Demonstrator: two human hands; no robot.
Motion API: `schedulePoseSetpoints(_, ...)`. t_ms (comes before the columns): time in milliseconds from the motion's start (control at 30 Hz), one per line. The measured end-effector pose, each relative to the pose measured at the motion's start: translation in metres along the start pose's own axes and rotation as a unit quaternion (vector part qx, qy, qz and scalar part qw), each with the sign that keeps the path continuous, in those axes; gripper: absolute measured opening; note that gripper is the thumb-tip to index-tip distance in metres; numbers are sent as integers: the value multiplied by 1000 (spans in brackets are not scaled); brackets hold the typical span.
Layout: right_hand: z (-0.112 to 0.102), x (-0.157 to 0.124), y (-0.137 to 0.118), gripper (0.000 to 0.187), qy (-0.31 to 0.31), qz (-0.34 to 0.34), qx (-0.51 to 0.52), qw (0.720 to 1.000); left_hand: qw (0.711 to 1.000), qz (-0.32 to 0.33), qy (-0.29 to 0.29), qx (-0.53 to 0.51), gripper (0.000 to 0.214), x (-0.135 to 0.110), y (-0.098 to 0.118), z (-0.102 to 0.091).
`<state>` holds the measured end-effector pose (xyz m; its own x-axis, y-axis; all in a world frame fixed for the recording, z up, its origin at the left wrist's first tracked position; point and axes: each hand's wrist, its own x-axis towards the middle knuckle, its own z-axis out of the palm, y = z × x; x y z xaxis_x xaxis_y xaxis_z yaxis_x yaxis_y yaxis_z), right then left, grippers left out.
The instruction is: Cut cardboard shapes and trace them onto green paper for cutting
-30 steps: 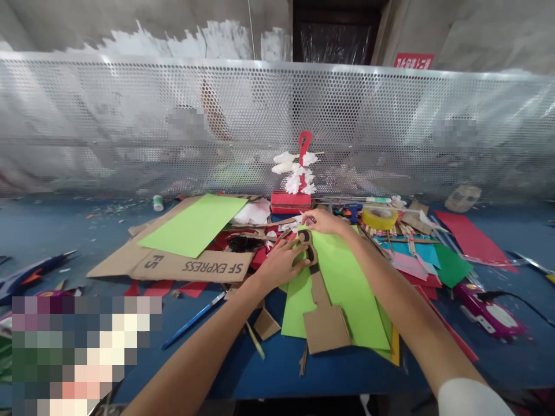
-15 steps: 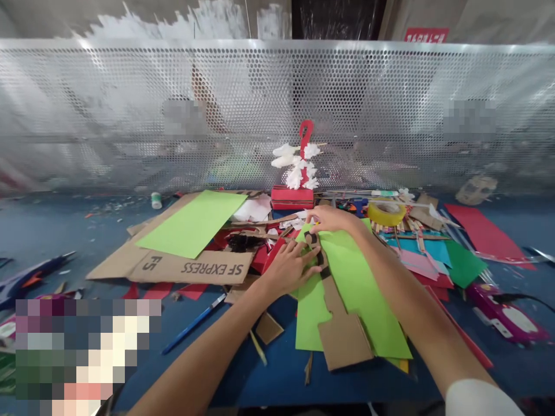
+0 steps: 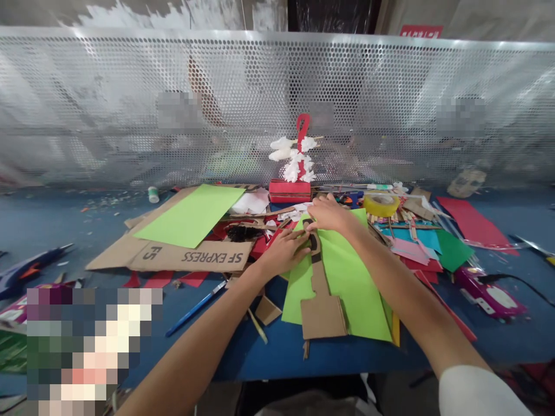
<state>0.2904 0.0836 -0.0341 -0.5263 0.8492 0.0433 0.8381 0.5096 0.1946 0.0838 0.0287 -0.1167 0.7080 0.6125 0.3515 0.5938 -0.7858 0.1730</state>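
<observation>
A brown cardboard cutout with a square base and a long neck lies on a sheet of lime green paper. Black print marks the neck's upper part. My right hand is bent over the top end of the neck, its fingertips closed on it. From the left, my left hand has its fingers drawn together against the neck's edge near the top. Some fingertips of both hands are hidden where they meet the cardboard.
Behind stands a red box with a hooked red strip and white tufts. Flattened cardboard with another green sheet lies left. A blue pen-like tool, yellow tape, a purple device and paper scraps surround the hands.
The cutout has turned, its base swinging left so the neck points more straight away from me. The green paper has shifted left with it. My left fingers have drawn closer together.
</observation>
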Motion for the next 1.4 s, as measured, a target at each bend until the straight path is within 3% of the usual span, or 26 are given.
schedulePoseSetpoints(100, -2, -1, -9, 38, 19, 0, -8, 1000, 1000, -7, -12, 7, 41, 3, 1, -1)
schedulePoseSetpoints(200, -3, -1, -16, 35, -8, 20, 44, 999, 999, -7, -25, 20, 38, 3, 3, -3)
schedulePoseSetpoints(300, -4, -2, -23, 44, -25, 66, 60, 996, 999, -7, -25, 24, 39, 0, 1, -5)
schedulePoseSetpoints(433, -10, -4, -32, 37, 30, 53, -16, 998, 999, -2, -28, 33, 45, -6, -3, -8)
schedulePoseSetpoints(567, -29, -7, -30, 26, 86, 20, -41, 995, 998, -13, -26, 63, 38, -9, 3, -12)
schedulePoseSetpoints(733, -52, -16, -16, 34, 122, 9, 34, 992, 995, -27, -8, 93, 36, -8, 18, -9)
schedulePoseSetpoints(833, -43, -12, -12, 26, 60, 7, 106, 993, 993, -63, 15, 101, 37, -6, 26, -3)
schedulePoseSetpoints(1000, -8, 1, -13, 42, -54, 40, 139, 988, 990, -92, 39, 95, 39, -4, 20, 8)
schedulePoseSetpoints(1133, 6, 5, -18, 44, -42, 68, 159, 984, 997, -63, 31, 45, 50, -6, 4, 11)
schedulePoseSetpoints(1400, 13, 9, -23, 27, 0, 88, 148, 985, 999, -48, 22, 6, 56, -5, -9, 5)
